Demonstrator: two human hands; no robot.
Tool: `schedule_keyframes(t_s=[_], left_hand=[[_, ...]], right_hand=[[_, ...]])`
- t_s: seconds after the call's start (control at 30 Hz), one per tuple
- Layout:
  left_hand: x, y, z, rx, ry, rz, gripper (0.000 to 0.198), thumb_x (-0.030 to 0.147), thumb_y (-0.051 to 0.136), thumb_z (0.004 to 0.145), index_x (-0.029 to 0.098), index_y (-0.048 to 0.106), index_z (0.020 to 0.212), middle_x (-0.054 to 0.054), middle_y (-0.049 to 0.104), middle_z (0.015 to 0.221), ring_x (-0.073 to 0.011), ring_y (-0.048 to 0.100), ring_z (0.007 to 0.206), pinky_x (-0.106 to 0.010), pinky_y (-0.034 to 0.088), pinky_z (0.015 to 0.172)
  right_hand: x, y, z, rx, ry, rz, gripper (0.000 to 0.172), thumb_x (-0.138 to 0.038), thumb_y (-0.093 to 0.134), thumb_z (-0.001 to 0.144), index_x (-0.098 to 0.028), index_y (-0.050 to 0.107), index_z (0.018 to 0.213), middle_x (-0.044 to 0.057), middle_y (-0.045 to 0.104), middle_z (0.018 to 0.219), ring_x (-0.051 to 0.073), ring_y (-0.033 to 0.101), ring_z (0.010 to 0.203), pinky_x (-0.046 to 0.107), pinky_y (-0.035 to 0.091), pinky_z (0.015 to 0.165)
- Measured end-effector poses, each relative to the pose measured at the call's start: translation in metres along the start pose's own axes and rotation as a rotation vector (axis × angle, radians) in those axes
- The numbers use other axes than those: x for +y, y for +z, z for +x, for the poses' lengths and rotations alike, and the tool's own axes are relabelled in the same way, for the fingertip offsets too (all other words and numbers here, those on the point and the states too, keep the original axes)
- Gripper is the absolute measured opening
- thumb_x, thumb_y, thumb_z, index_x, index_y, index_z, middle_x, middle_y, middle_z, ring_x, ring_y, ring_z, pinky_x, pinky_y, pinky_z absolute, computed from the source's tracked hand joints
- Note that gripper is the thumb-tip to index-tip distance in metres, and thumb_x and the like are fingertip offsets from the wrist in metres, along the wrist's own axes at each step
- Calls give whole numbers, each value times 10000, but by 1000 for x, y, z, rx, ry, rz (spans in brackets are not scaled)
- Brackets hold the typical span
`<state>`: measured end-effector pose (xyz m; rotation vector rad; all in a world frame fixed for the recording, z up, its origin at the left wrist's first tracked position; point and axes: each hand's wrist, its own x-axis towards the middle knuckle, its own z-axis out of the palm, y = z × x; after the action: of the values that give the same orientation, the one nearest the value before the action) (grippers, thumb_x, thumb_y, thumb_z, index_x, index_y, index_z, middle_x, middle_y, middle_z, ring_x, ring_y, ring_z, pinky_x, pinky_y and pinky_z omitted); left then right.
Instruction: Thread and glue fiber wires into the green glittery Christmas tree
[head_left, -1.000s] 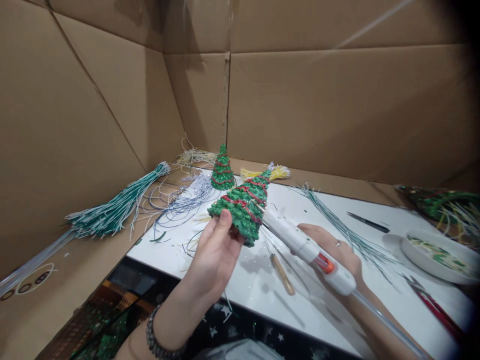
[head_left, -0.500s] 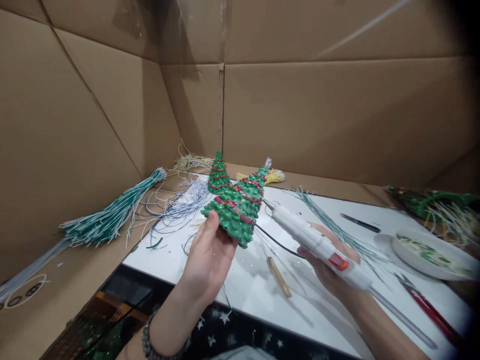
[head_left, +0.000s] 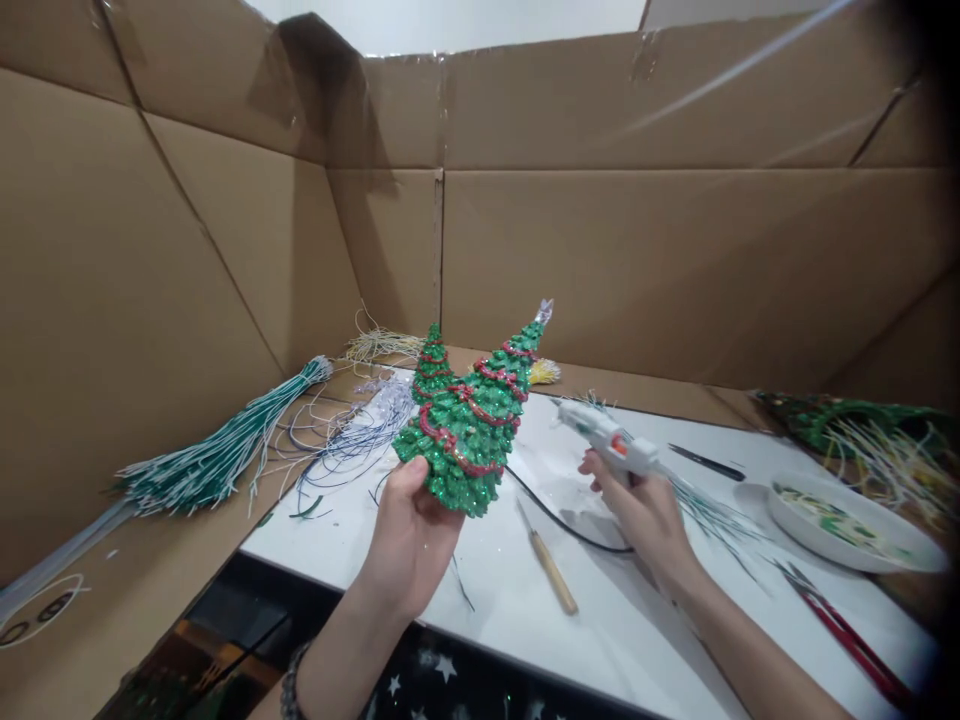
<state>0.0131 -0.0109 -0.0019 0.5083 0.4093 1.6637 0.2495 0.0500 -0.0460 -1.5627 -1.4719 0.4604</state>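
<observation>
A glittery green Christmas tree figurine [head_left: 472,430] with red garlands and a clear star-like tip leans to the right, held at its base by my left hand [head_left: 412,535]. My right hand [head_left: 649,515] grips a white hot glue gun [head_left: 607,435] with an orange mark on its side. The gun's nozzle points left, apart from the figurine. Behind the held piece on the left shows a smaller green tree [head_left: 433,365]; whether the two are joined, I cannot tell. A black cord runs from behind the figurine towards my right wrist.
On the white board [head_left: 495,600] lie a wooden-handled awl [head_left: 553,572], a dark knife-like tool [head_left: 706,462] and red-handled tweezers or pliers [head_left: 847,630]. A white bowl [head_left: 847,545] holds scraps. Green wire bundles [head_left: 225,440] lie left. Cardboard walls [head_left: 660,270] surround the board.
My right hand has drawn the glue gun away from the figurine, back and turned more level. The figurine tilts slightly differently in my left hand. The view has tipped upward.
</observation>
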Motion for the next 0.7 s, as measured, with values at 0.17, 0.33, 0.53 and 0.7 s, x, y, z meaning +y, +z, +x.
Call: schedule_keyframes(t_s=[0.17,0.33,0.53,0.7], left_hand=[[3,-4,-3,-2,14,37,339,287,670,761,220,688,1094,-38,765,941,-226,709,902,-373,556,856],[6,-5,-5,-19,11,32,387,287,708,709,216,689,1089,-40,768,929,-241,708,906,-381,561,847],[7,-5,-4,-40,25,30,391,278,664,745,226,670,1132,-39,763,973,-260,698,962,-409,546,879],[7,-5,-5,-39,14,28,388,289,671,747,209,676,1126,-47,765,950,-265,697,969,-413,531,906]], right_hand=[[6,9,4,-72,-16,-133,451,-624,579,731,-202,614,577,45,620,593,246,587,637,319,394,584],[9,15,7,-126,-19,-161,429,-617,557,724,-205,617,618,59,661,647,267,616,689,336,408,635],[10,10,8,-108,20,-148,528,-708,554,704,-188,616,639,96,680,697,279,620,703,358,438,654],[14,1,8,6,-11,65,719,-746,286,846,-188,593,1179,109,695,1025,263,651,876,383,478,774]])
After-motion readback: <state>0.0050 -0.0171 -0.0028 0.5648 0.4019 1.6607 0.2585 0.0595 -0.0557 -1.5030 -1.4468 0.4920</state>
